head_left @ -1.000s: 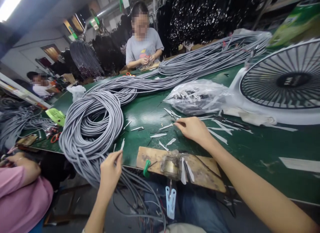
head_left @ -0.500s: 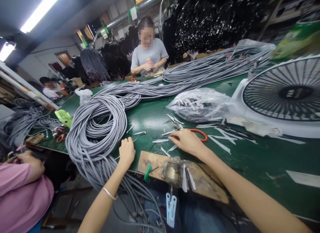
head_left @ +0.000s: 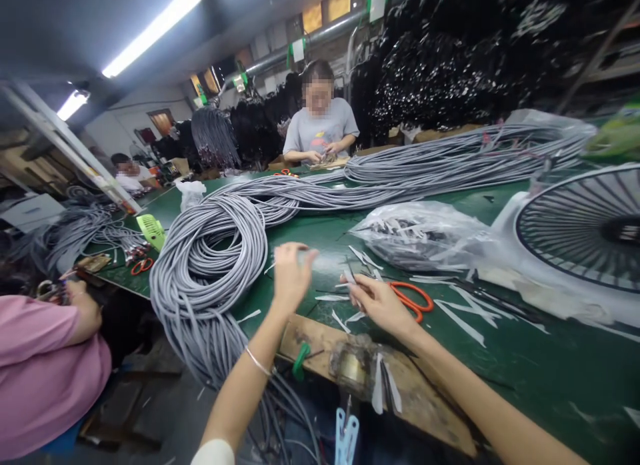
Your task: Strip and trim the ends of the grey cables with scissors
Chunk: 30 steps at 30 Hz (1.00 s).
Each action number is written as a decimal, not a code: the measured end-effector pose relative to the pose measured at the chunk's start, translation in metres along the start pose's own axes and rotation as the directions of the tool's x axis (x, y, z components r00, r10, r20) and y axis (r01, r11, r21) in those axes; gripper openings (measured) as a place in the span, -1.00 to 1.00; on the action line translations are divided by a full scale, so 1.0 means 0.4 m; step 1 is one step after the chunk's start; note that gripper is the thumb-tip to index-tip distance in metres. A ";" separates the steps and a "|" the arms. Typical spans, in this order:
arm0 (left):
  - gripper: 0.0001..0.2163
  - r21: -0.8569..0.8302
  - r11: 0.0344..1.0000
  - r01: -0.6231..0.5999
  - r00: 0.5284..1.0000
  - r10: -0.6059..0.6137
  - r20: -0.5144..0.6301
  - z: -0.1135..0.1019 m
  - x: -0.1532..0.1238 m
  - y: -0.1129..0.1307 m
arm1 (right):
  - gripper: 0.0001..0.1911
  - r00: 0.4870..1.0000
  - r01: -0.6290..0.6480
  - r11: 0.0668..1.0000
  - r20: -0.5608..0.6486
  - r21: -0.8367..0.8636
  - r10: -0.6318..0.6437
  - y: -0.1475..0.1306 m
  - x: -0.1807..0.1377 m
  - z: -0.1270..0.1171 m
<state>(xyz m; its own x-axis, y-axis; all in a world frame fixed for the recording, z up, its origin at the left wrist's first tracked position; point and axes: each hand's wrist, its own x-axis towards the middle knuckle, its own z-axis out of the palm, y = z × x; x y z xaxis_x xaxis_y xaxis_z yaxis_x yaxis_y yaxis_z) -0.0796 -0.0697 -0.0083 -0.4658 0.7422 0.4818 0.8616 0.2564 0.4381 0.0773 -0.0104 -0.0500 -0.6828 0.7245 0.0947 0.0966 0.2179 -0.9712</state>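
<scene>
My left hand (head_left: pixel 293 278) is raised over the green table beside the coil of grey cable (head_left: pixel 165 265). Its thumb stands apart from the fingers and nothing shows in it. Between the thumb and fingers of my right hand (head_left: pixel 377 304) is a small white strip (head_left: pixel 348 273). Orange-handled scissors (head_left: pixel 425 304) lie just beyond that hand. Loose white strips (head_left: pixel 340 320) are scattered below its fingertips. Near me, a wooden board (head_left: pixel 305 335) at the table edge carries a worn metal fixture (head_left: pixel 353 368), a green clip (head_left: pixel 301 360) and a hanging light blue clothes peg (head_left: pixel 346 438).
A clear plastic bag of strips (head_left: pixel 415 232) and a fan (head_left: pixel 575 238) stand to the right. Long grey cables (head_left: pixel 450 165) run across the back. One co-worker (head_left: pixel 320 125) sits opposite; another in a pink shirt (head_left: pixel 45 365) is at my left.
My left hand has gone from closed fingers near the table edge to an opened hand farther forward. My right hand has lifted a white strip. The view has turned left.
</scene>
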 end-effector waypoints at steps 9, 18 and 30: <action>-0.80 0.400 0.856 0.328 0.939 -0.343 -0.033 -0.126 0.098 -0.161 | -0.47 0.997 -0.028 0.997 -0.075 -0.073 0.022 -0.008 0.002 -0.035; -0.77 -0.116 0.963 0.242 0.970 -0.239 0.043 -0.213 -0.130 -0.079 | -0.52 1.000 0.015 0.976 0.014 -0.219 -0.012 0.000 -0.004 0.009; -0.72 -0.239 0.969 0.062 0.464 0.184 0.867 -0.308 -0.279 -0.171 | -0.25 0.887 -0.050 0.999 0.459 0.003 0.043 0.006 -0.040 0.071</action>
<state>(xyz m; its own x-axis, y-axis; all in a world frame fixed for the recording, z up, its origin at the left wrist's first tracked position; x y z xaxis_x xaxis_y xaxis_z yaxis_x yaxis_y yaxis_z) -0.1115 -0.2464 0.0015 0.1177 0.9280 -0.3535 0.7578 0.1461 0.6360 0.0679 -0.0403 -0.0600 -0.9341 0.3520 -0.0587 0.1288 0.1794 -0.9753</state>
